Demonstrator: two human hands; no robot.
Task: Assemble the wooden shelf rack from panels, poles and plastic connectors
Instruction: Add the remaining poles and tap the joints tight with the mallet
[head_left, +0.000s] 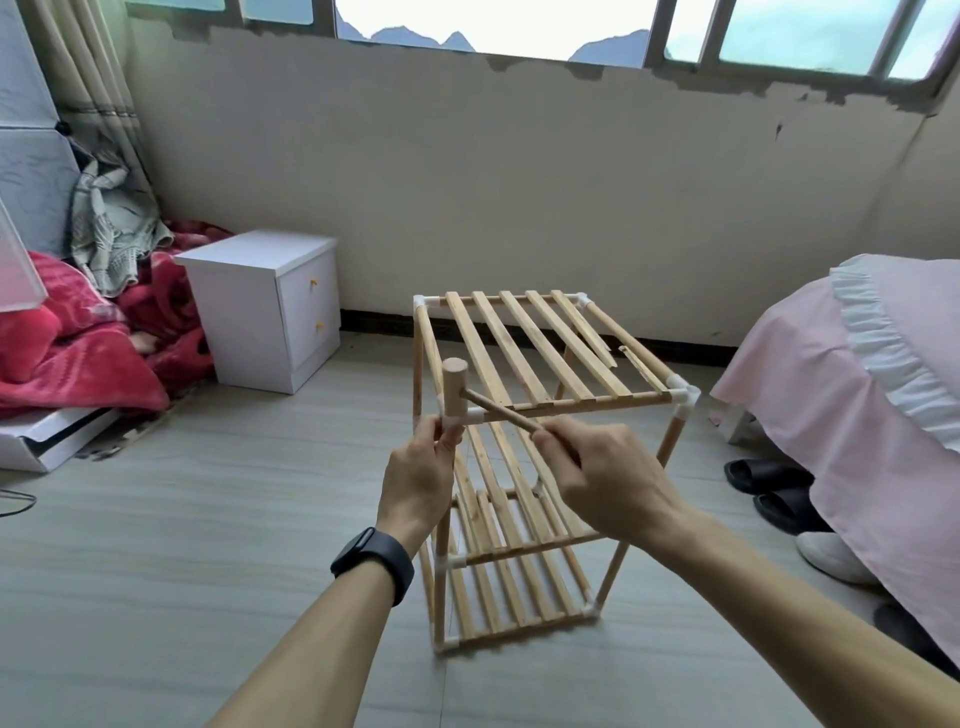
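Note:
A three-tier wooden shelf rack (540, 353) stands upright on the floor, its slatted panels joined to poles by white plastic connectors (684, 395). One slat of the top panel is broken at the right. My right hand (597, 473) grips the handle of a small wooden mallet (454, 384), whose head stands over the near-left top corner. My left hand (421, 473) pinches that corner of the rack just below the mallet head, hiding the connector there.
A white two-drawer nightstand (270, 306) stands to the left by the wall, with red blankets (78, 343) beyond it. A bed with a pink cover (852, 374) is at the right, with dark slippers (769, 488) and a white shoe beside it.

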